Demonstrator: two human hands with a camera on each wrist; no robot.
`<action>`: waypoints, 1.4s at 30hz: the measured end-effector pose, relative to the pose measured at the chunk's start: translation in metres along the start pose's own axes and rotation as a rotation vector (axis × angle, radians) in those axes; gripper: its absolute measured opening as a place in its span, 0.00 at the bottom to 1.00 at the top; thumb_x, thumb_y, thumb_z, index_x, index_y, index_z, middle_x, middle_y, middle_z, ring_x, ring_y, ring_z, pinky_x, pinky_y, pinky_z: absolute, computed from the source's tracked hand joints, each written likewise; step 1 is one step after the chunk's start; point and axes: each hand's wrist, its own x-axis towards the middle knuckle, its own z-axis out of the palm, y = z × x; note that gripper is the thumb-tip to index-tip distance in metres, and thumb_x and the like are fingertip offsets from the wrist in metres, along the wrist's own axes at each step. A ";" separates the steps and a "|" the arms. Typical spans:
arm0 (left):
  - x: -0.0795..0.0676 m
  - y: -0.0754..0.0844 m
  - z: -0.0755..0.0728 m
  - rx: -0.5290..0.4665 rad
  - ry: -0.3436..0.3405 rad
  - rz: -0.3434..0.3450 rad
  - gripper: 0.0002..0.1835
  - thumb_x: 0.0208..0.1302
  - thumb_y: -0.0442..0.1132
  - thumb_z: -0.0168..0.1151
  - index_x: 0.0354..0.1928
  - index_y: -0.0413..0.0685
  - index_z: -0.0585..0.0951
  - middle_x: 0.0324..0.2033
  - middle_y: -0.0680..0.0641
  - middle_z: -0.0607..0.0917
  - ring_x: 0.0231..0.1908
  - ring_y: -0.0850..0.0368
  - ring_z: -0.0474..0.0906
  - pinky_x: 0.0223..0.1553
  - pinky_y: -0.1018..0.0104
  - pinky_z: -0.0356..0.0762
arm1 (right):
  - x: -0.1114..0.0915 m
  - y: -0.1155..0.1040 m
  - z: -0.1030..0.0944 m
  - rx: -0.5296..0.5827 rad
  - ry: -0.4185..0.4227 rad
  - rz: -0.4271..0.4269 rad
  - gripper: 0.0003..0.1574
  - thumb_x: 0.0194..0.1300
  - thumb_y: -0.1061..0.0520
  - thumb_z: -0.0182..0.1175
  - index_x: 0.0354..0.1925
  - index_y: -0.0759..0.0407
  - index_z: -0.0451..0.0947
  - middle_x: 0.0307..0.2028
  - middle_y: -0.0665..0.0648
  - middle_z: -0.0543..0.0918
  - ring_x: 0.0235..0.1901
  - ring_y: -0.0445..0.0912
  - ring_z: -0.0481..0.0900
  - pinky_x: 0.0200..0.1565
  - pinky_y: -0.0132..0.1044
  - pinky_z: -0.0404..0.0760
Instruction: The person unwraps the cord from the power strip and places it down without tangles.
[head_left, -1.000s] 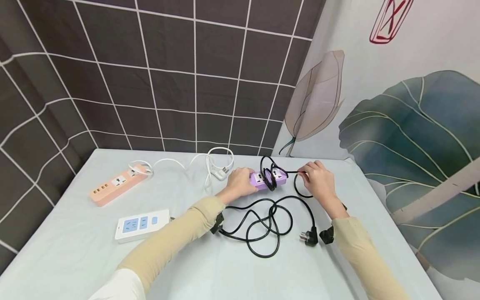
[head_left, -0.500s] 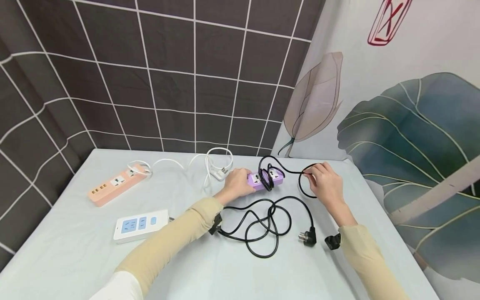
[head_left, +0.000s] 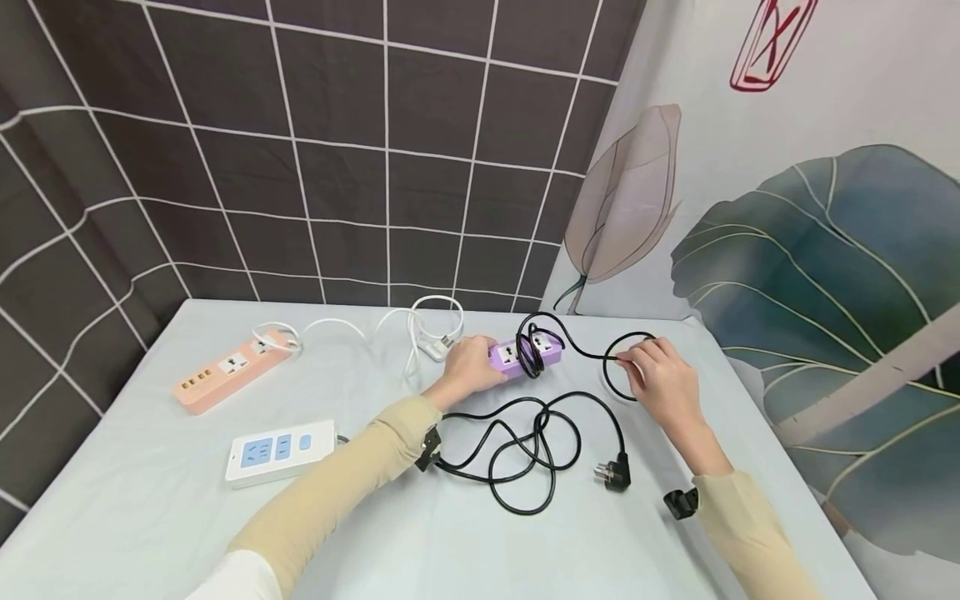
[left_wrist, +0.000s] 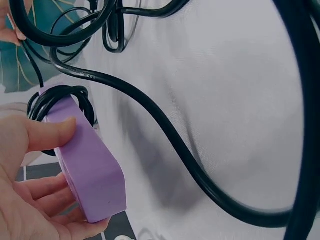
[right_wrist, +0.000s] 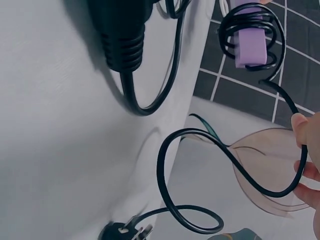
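Note:
My left hand [head_left: 471, 367] grips the left end of a purple power strip [left_wrist: 95, 165], thumb on one side and fingers on the other. Several turns of black power cord [head_left: 531, 360] are wound round the strip's middle. From these turns the cord runs right to my right hand [head_left: 663, 385], which pinches it between thumb and fingers. Beyond the pinch it curls in a loose loop [right_wrist: 162, 165] down to a three-pin plug [right_wrist: 120, 232], seen in the right wrist view; in the head view the right hand and wrist hide that plug.
Nearer me lies a tangled black cord [head_left: 495, 479] with its plug [head_left: 618, 473]. A white power strip [head_left: 281, 475] with blue sockets sits at the left. Behind it are an orange power strip [head_left: 232, 385] and a white cord with a white plug [head_left: 435, 348]. A tiled-pattern cloth [head_left: 330, 183] hangs behind the table.
My right hand has moved right and slightly towards me, drawing the cord along, so the stretch between strip and hand is longer. The purple strip has shifted slightly left with my left hand.

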 end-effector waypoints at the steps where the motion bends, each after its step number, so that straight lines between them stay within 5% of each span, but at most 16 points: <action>1: 0.000 0.000 0.000 -0.005 0.000 0.003 0.26 0.40 0.41 0.78 0.47 0.43 0.84 0.34 0.45 0.88 0.30 0.54 0.80 0.27 0.70 0.70 | -0.001 0.000 -0.001 0.006 -0.001 -0.001 0.08 0.48 0.67 0.71 0.30 0.60 0.83 0.28 0.56 0.83 0.32 0.53 0.77 0.22 0.43 0.76; 15: -0.005 -0.001 0.000 -0.018 0.012 0.025 0.25 0.40 0.40 0.77 0.45 0.42 0.84 0.33 0.44 0.88 0.30 0.53 0.80 0.29 0.69 0.70 | -0.025 0.009 -0.005 0.060 -0.078 0.017 0.10 0.44 0.64 0.73 0.30 0.58 0.83 0.30 0.56 0.84 0.35 0.51 0.77 0.28 0.44 0.78; 23: -0.007 -0.001 0.004 -0.009 0.023 0.037 0.24 0.40 0.41 0.77 0.44 0.43 0.84 0.32 0.45 0.88 0.29 0.53 0.80 0.28 0.68 0.70 | -0.029 0.007 0.001 0.103 -0.132 -0.015 0.11 0.46 0.66 0.71 0.33 0.61 0.84 0.34 0.58 0.85 0.41 0.54 0.79 0.40 0.46 0.79; 42: -0.010 0.000 0.003 0.013 0.016 0.019 0.25 0.41 0.40 0.77 0.46 0.43 0.84 0.34 0.44 0.88 0.33 0.50 0.82 0.30 0.66 0.72 | 0.007 -0.018 0.014 0.158 -0.188 -0.041 0.10 0.53 0.64 0.69 0.38 0.61 0.85 0.38 0.58 0.86 0.44 0.52 0.78 0.45 0.46 0.80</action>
